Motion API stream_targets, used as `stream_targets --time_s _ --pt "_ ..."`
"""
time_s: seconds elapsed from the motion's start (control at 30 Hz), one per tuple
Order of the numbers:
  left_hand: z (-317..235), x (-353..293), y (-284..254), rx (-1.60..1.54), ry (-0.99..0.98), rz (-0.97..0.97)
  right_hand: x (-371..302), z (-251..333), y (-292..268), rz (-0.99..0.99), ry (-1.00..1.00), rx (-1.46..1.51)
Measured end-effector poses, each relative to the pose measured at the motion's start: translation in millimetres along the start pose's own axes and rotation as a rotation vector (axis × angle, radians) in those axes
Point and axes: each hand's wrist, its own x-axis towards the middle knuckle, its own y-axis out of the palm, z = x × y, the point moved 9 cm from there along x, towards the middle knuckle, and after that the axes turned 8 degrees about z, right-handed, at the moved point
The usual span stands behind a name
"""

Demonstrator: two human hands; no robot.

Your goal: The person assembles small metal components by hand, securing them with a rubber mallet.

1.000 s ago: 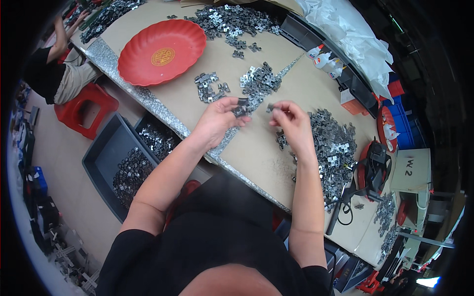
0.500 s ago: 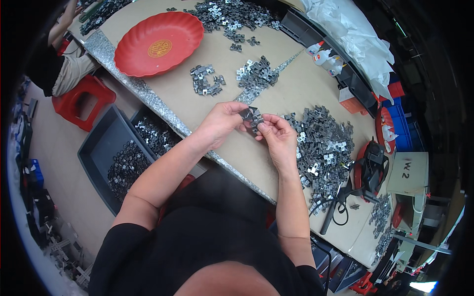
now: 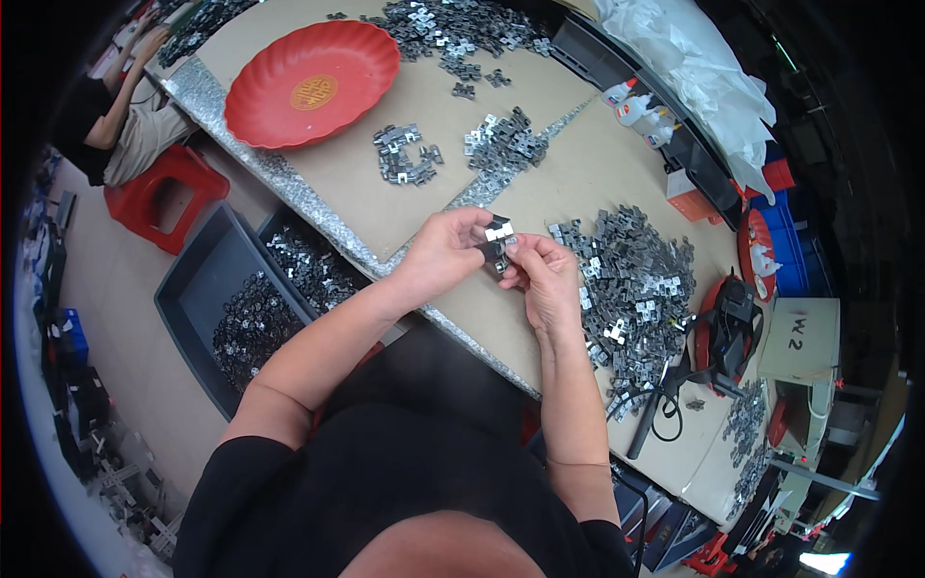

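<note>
My left hand (image 3: 445, 252) and my right hand (image 3: 546, 279) meet above the near edge of the table, both closed on small shiny metal clips (image 3: 498, 233). The left thumb and fingers pinch them from one side, the right fingertips from the other. How many pieces lie between my fingers I cannot tell. Right of my right hand spreads a big heap of similar metal clips (image 3: 631, 279). Beyond my hands sits a smaller pile of clips (image 3: 504, 146), and to its left a loose ring-shaped cluster of clips (image 3: 405, 156).
A red scalloped tray (image 3: 366, 91) lies at the far left of the table (image 3: 434, 87). Glue bottles (image 3: 631, 108) stand at the back right. A black device with a cable (image 3: 723, 332) is at right. Grey bins (image 3: 207, 279) and a seated co-worker (image 3: 120, 120) are left.
The metal pieces between my fingers have turned, now showing a bright face. My left fingers have opened out slightly around them. The co-worker's arms have moved farther into view.
</note>
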Motion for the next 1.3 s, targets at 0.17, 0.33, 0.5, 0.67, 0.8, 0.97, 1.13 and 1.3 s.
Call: stream_targets --time_s 0.17,0.33,0.5,0.67,0.8,0.97,1.13,1.3 --pt "7 3 -2 -0.049 -0.032 -0.006 -5 9 0 0.042 0.007 -0.121" --pt "23 2 1 0.019 -0.167 0.138 -6 14 -1 0.016 -0.068 -0.185" --pt "24 2 -1 0.017 -0.172 0.146 -6 10 -1 -0.021 -0.046 -0.277" --pt "-41 15 -36 1.057 0.08 -0.178 -11 37 -9 -0.125 -0.205 -0.708" --pt "-77 35 -57 1.645 0.124 -0.35 -24 65 1 -0.218 -0.257 -1.44" --pt "-58 52 -58 1.788 -0.034 -0.111 -18 69 5 -0.273 -0.089 -1.7" --pt "-56 50 -56 1.675 -0.008 -0.093 28 80 15 -0.204 -0.265 -1.474" --pt "-60 47 -60 1.446 0.096 -0.121 73 64 25 -0.191 -0.219 -1.413"
